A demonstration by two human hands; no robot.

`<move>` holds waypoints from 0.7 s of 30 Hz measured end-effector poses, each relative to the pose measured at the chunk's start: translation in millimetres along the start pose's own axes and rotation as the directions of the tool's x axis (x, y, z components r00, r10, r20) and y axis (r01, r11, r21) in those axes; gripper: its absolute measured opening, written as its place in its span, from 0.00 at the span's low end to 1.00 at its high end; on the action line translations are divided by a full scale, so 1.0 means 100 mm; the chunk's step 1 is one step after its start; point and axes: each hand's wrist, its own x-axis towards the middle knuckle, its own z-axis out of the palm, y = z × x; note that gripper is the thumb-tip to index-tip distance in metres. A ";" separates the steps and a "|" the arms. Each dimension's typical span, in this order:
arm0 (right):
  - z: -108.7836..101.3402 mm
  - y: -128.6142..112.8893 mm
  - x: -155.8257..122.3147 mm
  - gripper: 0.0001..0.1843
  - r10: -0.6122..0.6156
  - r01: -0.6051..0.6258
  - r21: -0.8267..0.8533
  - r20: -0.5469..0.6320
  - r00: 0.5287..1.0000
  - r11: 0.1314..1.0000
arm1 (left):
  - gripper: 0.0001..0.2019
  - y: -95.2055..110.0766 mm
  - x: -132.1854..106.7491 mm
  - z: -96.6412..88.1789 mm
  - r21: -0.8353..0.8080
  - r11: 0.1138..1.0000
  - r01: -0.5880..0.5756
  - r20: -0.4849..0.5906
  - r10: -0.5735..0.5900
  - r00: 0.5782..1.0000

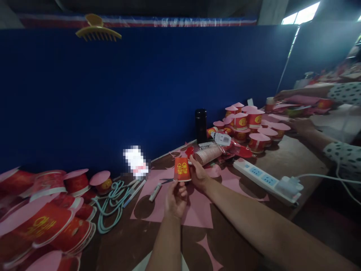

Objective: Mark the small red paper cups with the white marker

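A red paper cup (pixel 182 169) with gold characters is held upside down, its white rim low, over a pink paper sheet. My left hand (pixel 176 199) is closed with its fingertips at the cup's lower rim. Against the cup's right side, my right hand (pixel 199 174) is closed on it; a small white piece shows near its fingers, too small to name. Scissors (pixel 167 181) lie just left of the cup, partly hidden by it. A white glue tube (pixel 155 192) lies on the pink sheet (pixel 197 216), which has round holes cut in it.
Red cups with pink paper discs are piled at left (pixel 76 180) and at back right (pixel 255 118). A power strip (pixel 256 175), coiled cable (pixel 113 210), black flask (pixel 201 126) and cup stack (pixel 208 154) lie around. A co-worker's arms (pixel 313 131) reach in at right.
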 end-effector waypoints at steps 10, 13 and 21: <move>0.01 0.03 -0.01 0.20 0.079 -0.077 0.101 -0.015 0.997 0.992 | 0.06 0.05 0.02 -0.04 -0.143 0.984 0.110 -0.027 -0.115 0.993; 0.03 0.04 0.01 0.19 0.030 -0.024 0.063 -0.092 0.995 0.998 | 0.09 -0.03 0.04 -0.02 -0.003 1.000 -0.030 -0.027 0.030 0.999; -0.01 0.21 -0.01 0.18 -0.036 0.034 -0.098 -0.016 0.999 0.995 | 0.22 -0.25 0.09 0.00 0.372 0.921 -0.112 0.010 0.117 0.993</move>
